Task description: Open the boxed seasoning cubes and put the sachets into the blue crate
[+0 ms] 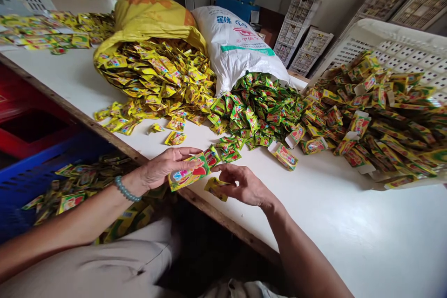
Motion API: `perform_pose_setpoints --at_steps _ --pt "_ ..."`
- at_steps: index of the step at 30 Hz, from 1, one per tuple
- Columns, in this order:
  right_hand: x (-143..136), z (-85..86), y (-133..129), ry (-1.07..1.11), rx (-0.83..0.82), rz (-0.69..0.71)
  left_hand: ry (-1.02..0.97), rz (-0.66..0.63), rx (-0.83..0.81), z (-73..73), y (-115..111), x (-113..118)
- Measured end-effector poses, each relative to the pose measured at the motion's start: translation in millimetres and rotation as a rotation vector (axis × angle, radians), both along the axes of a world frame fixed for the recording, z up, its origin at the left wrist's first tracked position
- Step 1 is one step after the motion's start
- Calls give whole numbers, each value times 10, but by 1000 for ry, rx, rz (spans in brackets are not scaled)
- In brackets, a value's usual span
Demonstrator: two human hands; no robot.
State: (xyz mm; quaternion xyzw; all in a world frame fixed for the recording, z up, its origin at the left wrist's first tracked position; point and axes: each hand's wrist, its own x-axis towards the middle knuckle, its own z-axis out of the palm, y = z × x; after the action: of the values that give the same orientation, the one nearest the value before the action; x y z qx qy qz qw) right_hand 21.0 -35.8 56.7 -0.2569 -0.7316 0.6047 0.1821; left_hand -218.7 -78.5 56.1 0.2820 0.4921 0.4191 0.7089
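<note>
My left hand is closed around a small printed candy box, yellow and green with a red fruit picture. A green candy packet shows at the box's right end; whether it is partly inside I cannot tell. Close by on the right, my right hand pinches a yellow candy packet between thumb and fingers, just below that end of the box. Loose green packets lie on the table beyond both hands, and a single yellow packet lies near the left fingers.
Yellow packets spill from a yellow sack, green ones from a white sack. At right, a tipped white basket spills small boxes. Under the wooden edge of the white table, a blue crate holds filled-looking boxes.
</note>
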Motion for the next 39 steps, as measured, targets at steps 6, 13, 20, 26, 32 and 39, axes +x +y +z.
perform_pose_setpoints --at_steps 6,13,20,26,32,39 --pt "-7 -134 22 -126 -33 55 -14 -68 33 64 19 42" --pt "-21 -174 32 58 -247 -25 -27 -69 31 74 21 60" --pt "87 -165 128 -66 -72 -51 82 72 25 -1 36 49" --pt "45 -113 231 307 -344 -418 214 30 58 -102 24 59" --pt "-118 -207 188 248 -312 -548 165 -5 56 -50 26 149" --pt "-127 -187 116 165 -255 -541 170 -73 14 -53 33 200"
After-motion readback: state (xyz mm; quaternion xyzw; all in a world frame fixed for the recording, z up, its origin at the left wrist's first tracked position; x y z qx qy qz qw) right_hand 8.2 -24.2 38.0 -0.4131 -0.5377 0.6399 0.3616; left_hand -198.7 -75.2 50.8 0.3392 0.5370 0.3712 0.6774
